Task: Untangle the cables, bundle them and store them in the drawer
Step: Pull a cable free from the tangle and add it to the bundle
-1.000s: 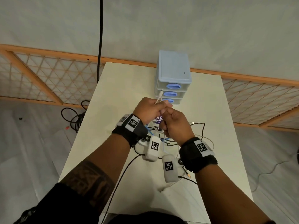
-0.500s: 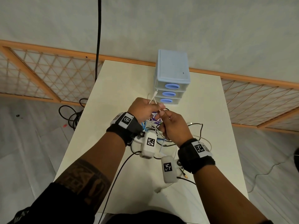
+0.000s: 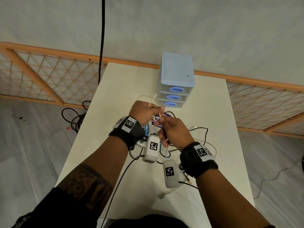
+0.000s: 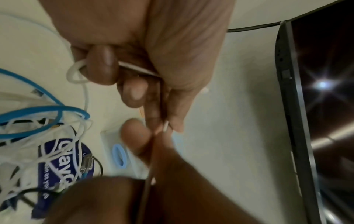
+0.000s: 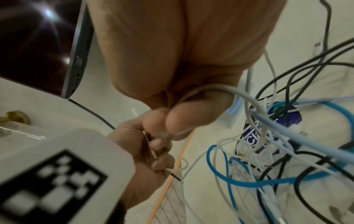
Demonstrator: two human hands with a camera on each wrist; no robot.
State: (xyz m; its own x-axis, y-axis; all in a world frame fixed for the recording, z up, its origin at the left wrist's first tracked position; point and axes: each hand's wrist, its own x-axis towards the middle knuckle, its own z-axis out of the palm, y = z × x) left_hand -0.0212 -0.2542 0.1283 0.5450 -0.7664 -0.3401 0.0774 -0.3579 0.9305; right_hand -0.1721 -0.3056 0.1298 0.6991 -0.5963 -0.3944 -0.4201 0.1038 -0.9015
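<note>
L hand (image 3: 144, 111) & R hand (image 3: 172, 130) both pinch thin white cable (image 4: 76, 72) above tangled blue/black/white cables (image 5: 268, 159), just near of pale-blue 3-drawer plastic unit (image 3: 176, 74).

Pale blue drawer unit (image 3: 176, 74) with deeper blue oval handles, standing on a cream-white table (image 3: 115, 89). Tangle of cables (image 5: 268, 159) in bright blue, white, pale grey-blue and black. Under the tangle, a dark blue and white printed packet (image 4: 63, 163) with white lettering. Black wristbands (image 3: 126, 134) bearing black-and-white square code patterns. White camera pods (image 3: 152, 149) with the same checkered marks. Orange-framed lattice panels (image 3: 41, 79) with a diamond pattern against a grey wall.
</note>
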